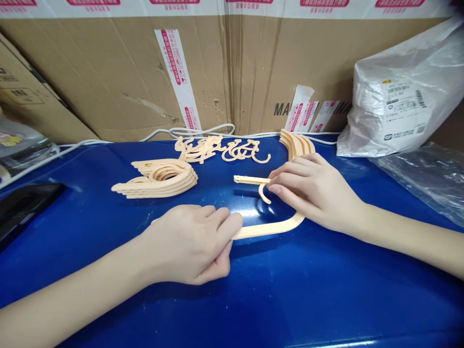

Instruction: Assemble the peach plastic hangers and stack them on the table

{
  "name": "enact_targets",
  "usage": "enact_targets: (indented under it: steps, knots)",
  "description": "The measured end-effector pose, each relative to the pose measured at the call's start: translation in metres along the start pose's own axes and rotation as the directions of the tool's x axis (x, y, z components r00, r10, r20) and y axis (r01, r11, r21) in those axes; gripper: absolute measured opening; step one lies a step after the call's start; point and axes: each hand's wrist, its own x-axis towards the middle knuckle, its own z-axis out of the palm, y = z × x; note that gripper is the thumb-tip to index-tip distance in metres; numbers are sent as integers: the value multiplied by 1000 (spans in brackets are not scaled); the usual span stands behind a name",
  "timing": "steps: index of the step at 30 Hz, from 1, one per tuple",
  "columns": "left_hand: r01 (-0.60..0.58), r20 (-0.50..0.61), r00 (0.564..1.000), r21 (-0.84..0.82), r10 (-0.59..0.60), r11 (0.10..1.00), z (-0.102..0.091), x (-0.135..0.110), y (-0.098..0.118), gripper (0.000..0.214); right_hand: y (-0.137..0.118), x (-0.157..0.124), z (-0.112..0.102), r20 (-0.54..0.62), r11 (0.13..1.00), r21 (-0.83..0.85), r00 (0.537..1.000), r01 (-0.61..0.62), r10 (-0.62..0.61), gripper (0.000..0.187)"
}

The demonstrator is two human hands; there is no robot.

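Observation:
A cream plastic clothes hanger (268, 229) is held above the blue tabletop by both hands. My left hand (188, 241) is closed in a fist around its lower bar. My right hand (315, 186) pinches its upper arm, with fingers over the bend; a small curved hook (265, 195) hangs below that arm beside the fingertips. Behind my left hand lies a stack of folded hangers (163, 186). Loose hooks (239, 151) are heaped at the back, and nested curved hanger pieces (295, 142) stand just behind my right hand.
Cardboard boxes (126, 72) wall off the back of the blue table (253, 299), with a white cable (159, 133) along their foot. A dark phone-like device (27, 208) lies at left. A white plastic parcel bag (395, 101) and clear plastic wrap (424, 179) sit at right.

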Motion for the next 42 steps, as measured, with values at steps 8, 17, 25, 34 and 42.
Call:
enact_targets:
  steps: [8,17,25,34,42]
  knots:
    - [-61,11,998,-29,62,998,-2,0,1,14,4,-2,2,1,1000,4,1000,14,-14,18]
    - [-110,30,994,88,108,990,1,7,-5,17,6,-7,9,33,996,-69,998,-52,54,20]
    - [19,-31,999,337,-9,941,-1,4,-7,29,8,-6,10,-25,975,-222,1000,-10,4,20]
    - [125,-14,991,378,-130,917,-2,6,-8,27,10,-9,14,-8,973,-231,1000,-2,0,19]
    - [151,13,987,269,-161,951,2,3,-7,25,9,-10,18,9,986,-161,999,-50,52,21]
